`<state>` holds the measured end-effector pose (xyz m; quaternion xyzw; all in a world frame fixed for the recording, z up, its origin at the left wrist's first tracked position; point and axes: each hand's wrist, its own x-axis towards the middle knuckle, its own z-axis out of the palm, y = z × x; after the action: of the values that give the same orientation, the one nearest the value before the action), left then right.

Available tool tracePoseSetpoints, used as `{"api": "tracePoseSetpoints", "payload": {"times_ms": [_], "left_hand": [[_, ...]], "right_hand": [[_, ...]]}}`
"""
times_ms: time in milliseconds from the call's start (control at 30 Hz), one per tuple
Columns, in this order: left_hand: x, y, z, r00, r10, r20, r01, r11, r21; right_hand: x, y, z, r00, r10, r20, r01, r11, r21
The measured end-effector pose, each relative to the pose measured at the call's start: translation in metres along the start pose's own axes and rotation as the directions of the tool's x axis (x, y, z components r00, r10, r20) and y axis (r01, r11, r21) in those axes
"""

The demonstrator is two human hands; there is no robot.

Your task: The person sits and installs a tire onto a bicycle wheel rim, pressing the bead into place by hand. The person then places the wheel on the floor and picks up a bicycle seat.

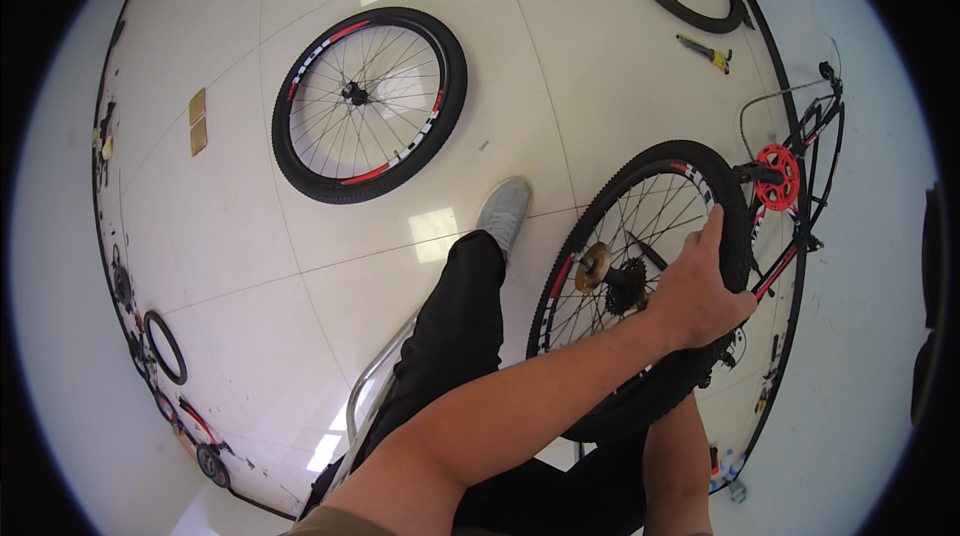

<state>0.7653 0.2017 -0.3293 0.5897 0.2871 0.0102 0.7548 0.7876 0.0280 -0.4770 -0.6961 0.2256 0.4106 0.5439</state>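
Left forearm [545, 398] crosses low, left hand [698, 298] clamped on the tire [738, 244] of the cassette-bearing bicycle wheel [627, 286], probably steadying it tilted beside the black-and-red frame [777, 272]. Right hand hidden behind wheel, can't tell grip. Second wheel [354, 93] lies flat on floor [230, 236], presumably so it won't roll.

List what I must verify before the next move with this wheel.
1. Left hand on the tyre: ok, thumb and index finger straddle it.
2. Right hand placement: cannot tell, hidden behind the wheel; only the forearm shows.
3. Cassette at the hub: ok, in place.
4. Wheel apart from the bike frame: cannot tell, they overlap in view.
5. Other wheel apart from the shoe: ok.
6. Yellow-and-black tool off the floor: not ok.
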Motion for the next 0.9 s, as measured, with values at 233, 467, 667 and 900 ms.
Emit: {"api": "tracePoseSetpoints", "payload": {"times_ms": [233,467,667,900], "left_hand": [[0.003,-0.004,-0.002,0.998,0.040,-0.051,-0.041,0.999,-0.016],[0.021,-0.001,-0.024,0.994,0.079,-0.078,-0.092,0.981,-0.170],[0.022,0.014,-0.045,0.989,-0.146,-0.027,0.123,0.904,-0.409],[0.021,0.029,-0.045,0.985,-0.171,-0.011,0.153,0.906,-0.394]], "right_hand": [[0.004,0.005,0.002,1.000,-0.001,-0.004,0.001,1.000,0.000],[0.024,0.009,0.000,1.000,-0.021,-0.015,0.021,1.000,-0.006],[0.020,0.004,0.019,0.998,0.061,-0.019,-0.061,0.998,-0.030],[0.012,-0.007,0.028,0.990,0.002,-0.143,-0.029,0.982,-0.184]]}}
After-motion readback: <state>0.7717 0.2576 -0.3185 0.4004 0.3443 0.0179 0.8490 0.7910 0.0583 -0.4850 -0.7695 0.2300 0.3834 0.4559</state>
